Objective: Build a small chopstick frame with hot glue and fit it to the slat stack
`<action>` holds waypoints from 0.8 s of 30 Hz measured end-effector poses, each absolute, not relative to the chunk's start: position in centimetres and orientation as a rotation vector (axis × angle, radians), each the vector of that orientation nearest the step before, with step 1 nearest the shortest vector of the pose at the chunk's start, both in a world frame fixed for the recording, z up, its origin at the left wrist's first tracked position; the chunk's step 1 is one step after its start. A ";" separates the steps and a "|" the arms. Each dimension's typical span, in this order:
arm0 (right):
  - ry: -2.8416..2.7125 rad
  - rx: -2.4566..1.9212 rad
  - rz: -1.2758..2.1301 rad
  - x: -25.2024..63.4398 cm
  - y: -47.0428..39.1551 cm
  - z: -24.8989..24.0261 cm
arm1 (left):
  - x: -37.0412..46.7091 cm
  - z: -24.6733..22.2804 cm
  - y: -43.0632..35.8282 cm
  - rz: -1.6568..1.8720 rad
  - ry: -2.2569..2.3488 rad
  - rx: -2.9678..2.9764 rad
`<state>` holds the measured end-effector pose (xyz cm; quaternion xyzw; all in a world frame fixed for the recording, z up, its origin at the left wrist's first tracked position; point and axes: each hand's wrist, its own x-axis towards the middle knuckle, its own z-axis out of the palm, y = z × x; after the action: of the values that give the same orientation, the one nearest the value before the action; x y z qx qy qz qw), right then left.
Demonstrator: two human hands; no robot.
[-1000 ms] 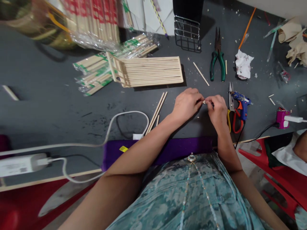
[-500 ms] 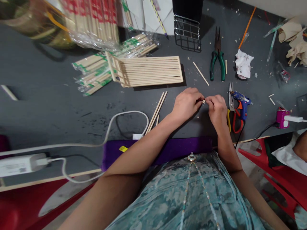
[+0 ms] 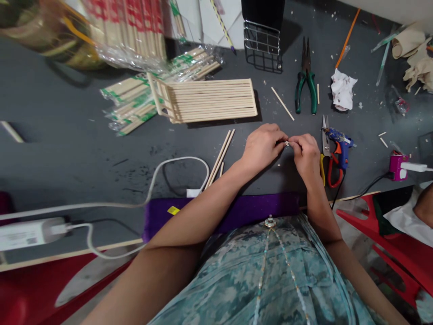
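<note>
My left hand (image 3: 264,145) and my right hand (image 3: 305,151) meet fingertip to fingertip over the grey table, both closed in a pinch. Between them shows a tiny pale piece (image 3: 287,143), too small to name. Behind my left hand lies a frame of thin wooden sticks (image 3: 213,100), with a raised end at its left. Two long loose sticks (image 3: 219,158) rest by my left forearm. Just right of my right hand are scissors (image 3: 326,144) with yellow and red handles and a blue glue gun (image 3: 343,151).
Green-handled pliers (image 3: 306,83), crumpled white paper (image 3: 342,90) and a small wire basket (image 3: 262,39) stand farther back. Wrapped chopsticks (image 3: 135,101) lie at the back left. A white cable (image 3: 169,161) loops at left; a purple cloth (image 3: 264,205) is at the edge. Another person's arm shows at right.
</note>
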<state>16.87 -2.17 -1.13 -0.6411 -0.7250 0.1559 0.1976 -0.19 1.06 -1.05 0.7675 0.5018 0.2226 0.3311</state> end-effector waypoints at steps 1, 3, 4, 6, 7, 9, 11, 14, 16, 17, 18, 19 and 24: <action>-2.021 -1.791 0.445 16.9 -2.2 -1.0 | -0.2 -1.0 1.1 0.582 1.312 2.006; -2.005 -1.783 0.461 16.9 -2.2 -0.8 | -0.2 -1.0 1.1 0.581 1.312 2.005; -2.004 -1.780 0.464 17.0 -2.2 -0.7 | -0.2 -1.0 1.1 0.580 1.313 2.004; -2.014 -1.779 0.460 17.1 -2.2 -0.7 | -0.3 -1.0 1.1 0.579 1.315 2.002; -2.025 -1.778 0.456 17.1 -2.2 -0.7 | -0.3 -1.0 1.1 0.579 1.315 2.001; -2.055 -1.773 0.446 17.1 -2.2 -0.7 | -0.3 -1.0 1.1 0.582 1.314 2.000; -2.089 -1.766 0.423 17.1 -2.1 -0.7 | -0.3 -1.1 1.1 0.584 1.310 2.002; -2.141 -1.770 0.380 16.9 -2.0 -0.6 | -0.2 -1.1 1.0 0.588 1.314 1.999; -2.169 -1.777 0.362 16.8 -2.0 -0.4 | -0.2 -1.1 1.0 0.587 1.319 1.993; -2.177 -1.782 0.356 16.7 -2.0 -0.3 | -0.2 -1.0 1.0 0.584 1.321 1.991; -2.181 -1.788 0.352 16.6 -1.9 -0.3 | -0.2 -1.0 1.0 0.581 1.321 1.989; -2.182 -1.793 0.348 16.6 -1.9 -0.3 | -0.2 -1.0 1.0 0.579 1.320 1.988; -2.148 -1.828 0.365 16.4 -1.9 -0.6 | -0.1 -1.1 1.0 0.588 1.321 1.990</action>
<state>16.35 -1.87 -0.62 -0.6358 -0.7468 0.1269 0.1482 -0.13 1.02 -1.05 0.7623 0.5063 0.2254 0.3343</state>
